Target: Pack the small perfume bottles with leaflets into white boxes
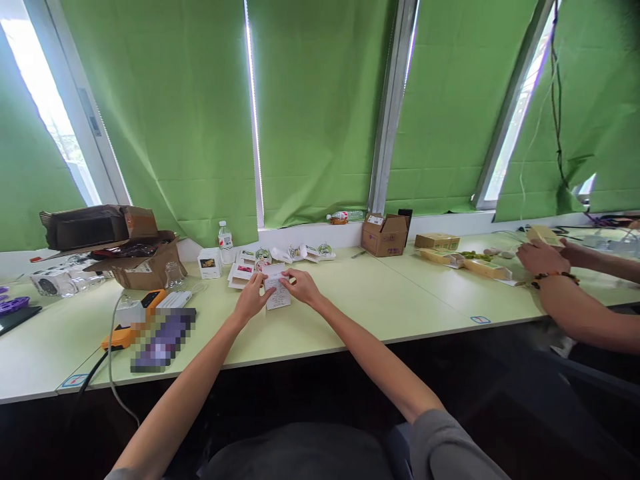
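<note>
Both my hands hold a small white carton [278,297] with fine print, upright just above or on the pale table. My left hand [253,297] pinches its upper left edge, thumb across the front. On the upper right, my right hand [301,287] grips the top edge with thumb and fingers. Whether its top flap is open I cannot tell. Just behind are opened white cartons [242,269] with pink printing, partly hidden by my left hand. Further along lie clear plastic-wrapped items with green marks [326,251].
At left are a torn brown box [150,267], a white box [210,263], a water bottle [225,243], an orange device [120,337] and a blurred purple item [165,340]. A brown carton [384,235] stands behind right. A co-worker's hands [543,257] handle a yellow box at far right.
</note>
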{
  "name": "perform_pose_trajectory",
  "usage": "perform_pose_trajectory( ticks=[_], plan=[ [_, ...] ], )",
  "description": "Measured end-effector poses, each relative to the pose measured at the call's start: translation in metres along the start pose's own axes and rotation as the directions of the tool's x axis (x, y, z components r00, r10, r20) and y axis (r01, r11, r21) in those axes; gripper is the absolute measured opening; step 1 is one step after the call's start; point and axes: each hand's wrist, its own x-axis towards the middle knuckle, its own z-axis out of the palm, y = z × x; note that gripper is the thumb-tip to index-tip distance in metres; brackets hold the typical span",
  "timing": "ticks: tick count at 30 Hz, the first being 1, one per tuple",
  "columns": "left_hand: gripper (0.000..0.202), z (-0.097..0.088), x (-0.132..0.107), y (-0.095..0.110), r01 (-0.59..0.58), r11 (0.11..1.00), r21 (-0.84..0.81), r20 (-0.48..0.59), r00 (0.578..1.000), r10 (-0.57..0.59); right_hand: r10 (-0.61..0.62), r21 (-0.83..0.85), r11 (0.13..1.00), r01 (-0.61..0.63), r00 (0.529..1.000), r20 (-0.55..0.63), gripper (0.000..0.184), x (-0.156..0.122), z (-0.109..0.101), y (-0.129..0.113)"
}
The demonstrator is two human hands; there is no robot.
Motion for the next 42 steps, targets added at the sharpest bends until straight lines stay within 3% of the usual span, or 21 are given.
perform_pose_trajectory(
  ticks=[8, 14, 20, 25, 30, 37, 42],
  plan=[
    [0.036, 0.005, 0.016, -0.014, 0.039, 0.997, -0.071, 0.034, 0.999, -0.037, 0.027, 0.309, 0.95, -0.04, 0.999, 0.045, 0.024, 0.025, -0.005, 0.019],
    [0.038, 0.014, 0.01, -0.009, 0.099, 0.971, -0.216, -0.037, 0.993, -0.109, 0.131, 0.427, 0.901, -0.069, 0.984, -0.117, 0.03, 0.019, 0.01, 0.012],
    [0.04, 0.003, 0.004, 0.003, 0.16, 0.927, -0.34, -0.025, 0.984, -0.179, 0.15, 0.509, 0.858, -0.073, 0.982, -0.112, 0.027, 0.008, 0.013, 0.005],
    [0.042, -0.009, 0.002, 0.006, 0.219, 0.879, -0.424, 0.041, 0.974, -0.223, 0.136, 0.586, 0.805, -0.092, 0.99, -0.032, 0.028, 0.007, 0.01, 0.007],
    [0.042, -0.016, 0.001, 0.008, 0.266, 0.817, -0.512, 0.099, 0.963, -0.251, 0.168, 0.714, 0.672, -0.195, 0.98, 0.109, 0.03, 0.006, 0.005, 0.006],
    [0.037, -0.018, 0.005, 0.015, 0.281, 0.735, -0.617, 0.101, 0.954, -0.281, 0.219, 0.77, 0.581, -0.264, 0.962, 0.164, 0.027, 0.005, 0.002, 0.004],
    [0.043, -0.015, 0.004, 0.018, 0.374, 0.639, -0.672, 0.148, 0.914, -0.379, 0.308, 0.794, 0.504, -0.341, 0.929, 0.203, 0.031, 0.004, 0.004, 0.004]
  ],
)
